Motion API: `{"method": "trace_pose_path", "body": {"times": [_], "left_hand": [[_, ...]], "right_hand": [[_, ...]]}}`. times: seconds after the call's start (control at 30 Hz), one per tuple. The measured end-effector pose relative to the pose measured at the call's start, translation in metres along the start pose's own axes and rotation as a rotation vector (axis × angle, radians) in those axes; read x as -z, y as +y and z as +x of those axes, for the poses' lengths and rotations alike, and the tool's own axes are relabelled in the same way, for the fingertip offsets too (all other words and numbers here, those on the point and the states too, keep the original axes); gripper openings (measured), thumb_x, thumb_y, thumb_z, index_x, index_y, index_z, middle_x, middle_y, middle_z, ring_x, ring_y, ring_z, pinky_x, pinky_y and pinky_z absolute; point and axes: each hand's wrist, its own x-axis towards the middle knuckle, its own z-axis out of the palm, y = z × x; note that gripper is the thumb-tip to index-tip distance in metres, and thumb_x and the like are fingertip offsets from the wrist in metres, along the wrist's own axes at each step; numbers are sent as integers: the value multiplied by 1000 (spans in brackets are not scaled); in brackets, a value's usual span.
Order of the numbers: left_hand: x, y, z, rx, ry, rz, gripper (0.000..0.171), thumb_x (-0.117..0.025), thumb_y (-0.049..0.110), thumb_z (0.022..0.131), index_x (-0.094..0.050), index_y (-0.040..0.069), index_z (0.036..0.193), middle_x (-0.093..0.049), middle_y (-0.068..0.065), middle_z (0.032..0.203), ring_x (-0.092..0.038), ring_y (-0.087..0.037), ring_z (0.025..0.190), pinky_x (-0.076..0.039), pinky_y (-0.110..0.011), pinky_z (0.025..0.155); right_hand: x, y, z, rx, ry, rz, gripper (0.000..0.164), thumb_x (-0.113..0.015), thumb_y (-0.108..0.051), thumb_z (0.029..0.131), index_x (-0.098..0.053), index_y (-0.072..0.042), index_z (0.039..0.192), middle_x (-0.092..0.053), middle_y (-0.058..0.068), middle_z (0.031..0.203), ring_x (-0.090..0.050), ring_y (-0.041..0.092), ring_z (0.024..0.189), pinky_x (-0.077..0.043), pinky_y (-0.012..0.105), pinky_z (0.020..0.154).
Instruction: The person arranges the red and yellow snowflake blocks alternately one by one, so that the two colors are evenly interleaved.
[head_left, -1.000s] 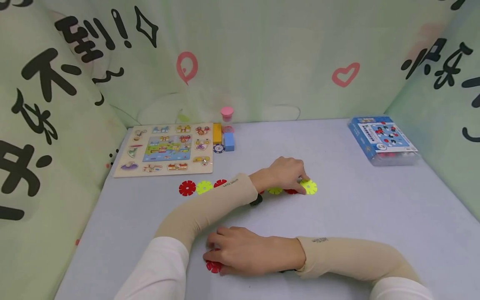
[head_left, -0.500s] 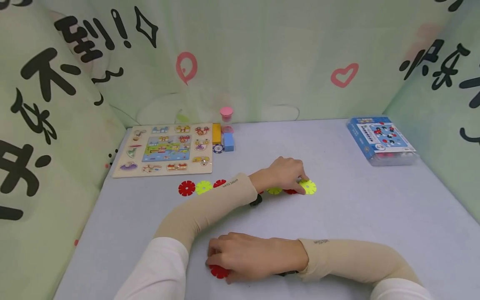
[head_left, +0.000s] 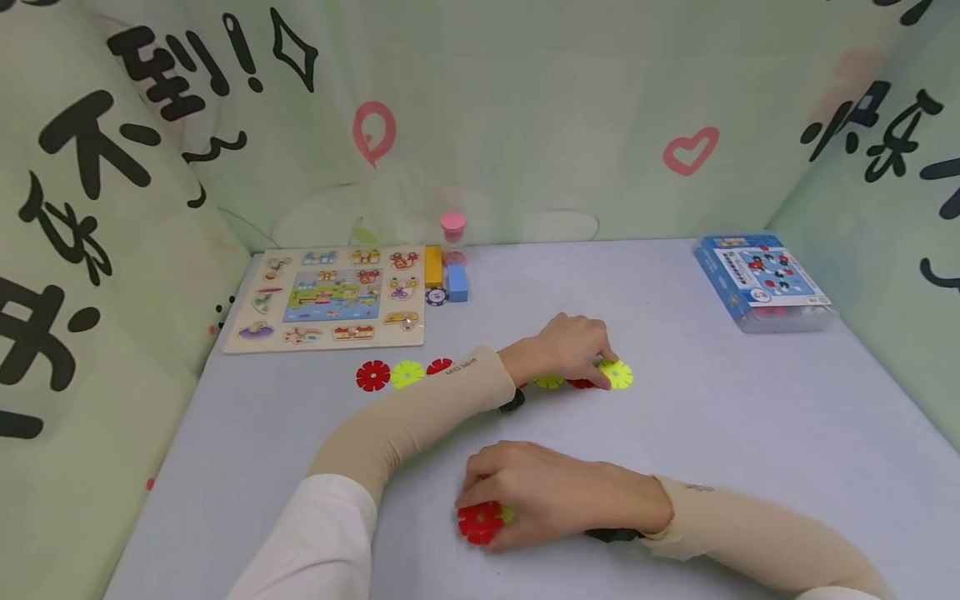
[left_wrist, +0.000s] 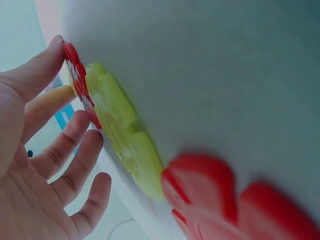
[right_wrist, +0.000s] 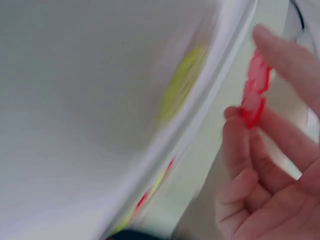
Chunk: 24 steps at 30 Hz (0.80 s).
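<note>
A row of red and yellow plastic snowflake discs lies across the table, partly hidden by the left sleeve. My left hand is at its right end, thumb and index finger pinching the yellow snowflake disc at its edges. In the left wrist view, a red disc and a yellow-green disc lie beside those fingers. Nearer the front, my right hand grips a red snowflake disc between thumb and fingertips, its face tilted toward the head camera. Behind it shows a sliver of yellow disc, blurred in the right wrist view.
A wooden picture puzzle board lies at the back left. Next to it are a yellow block, a blue block and a pink-topped sand timer. At the back right sits a blue toy box. Printed curtains enclose the table.
My right hand first draws the red disc slightly toward the front, then moves right with it, turning its face more toward the head camera. My left hand stays at the row's end.
</note>
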Motion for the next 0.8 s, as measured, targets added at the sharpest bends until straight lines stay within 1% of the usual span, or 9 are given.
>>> {"method": "trace_pose_path", "body": {"times": [0.07,0.13,0.23,0.3,0.43,0.53,0.6,0.67,0.8], "left_hand": [[-1,0,1,1,-3,-6,52,-67,60,77,-57,41,125,-57,14,120,-53,-4,107,-41,-27,76],[-2,1,1,6,-2,-7,52,-67,60,77,-58,41,125,-57,14,120,-53,-5,106,-42,-28,77],[-2,1,1,12,1,-2,52,-67,59,77,-58,41,125,-58,14,119,-55,-5,105,-44,-29,78],[-1,0,1,13,2,3,52,-67,59,78,-58,40,125,-58,14,119,-55,-5,105,-45,-29,78],[-1,-2,1,10,-1,14,52,-67,58,78,-58,39,125,-59,13,115,-54,-5,100,-43,-28,75],[-1,-2,1,14,-5,17,51,-66,58,78,-58,40,125,-58,13,113,-52,-4,98,-41,-27,73],[0,-2,1,12,-9,13,51,-66,58,79,-58,41,126,-58,13,114,-51,-4,98,-40,-27,73],[0,-1,1,8,-13,5,51,-66,57,79,-58,40,126,-57,13,115,-51,-4,100,-40,-27,74],[-1,0,2,5,-16,1,51,-65,57,80,-58,39,127,-57,12,116,-50,-4,101,-41,-26,75]], "right_hand": [[6,13,-25,-59,69,75,34,-77,-38,77,-69,-26,108,-60,-16,100,-54,-5,91,-44,10,81],[15,27,-51,-147,118,131,37,-79,-39,74,-70,-25,107,-61,-16,101,-56,-4,91,-47,14,80],[31,51,-91,-319,177,160,40,-83,-37,70,-70,-26,106,-62,-17,100,-56,-2,86,-49,18,71],[41,68,-114,-425,205,141,42,-85,-37,67,-71,-27,105,-62,-17,96,-55,1,79,-47,19,64],[55,105,-150,-548,281,72,45,-86,-35,64,-71,-23,104,-62,-16,86,-53,6,71,-40,19,56],[60,130,-165,-607,324,6,46,-87,-31,64,-72,-17,105,-65,-11,86,-55,8,72,-43,20,58],[62,142,-169,-648,321,-28,47,-87,-28,65,-72,-13,106,-67,-7,88,-56,10,74,-46,21,61],[61,151,-170,-693,288,-54,47,-86,-27,66,-71,-11,108,-68,-3,93,-57,11,79,-48,22,65],[60,159,-168,-742,209,-37,46,-85,-27,68,-72,-13,110,-66,2,102,-57,15,89,-51,25,70]]}}
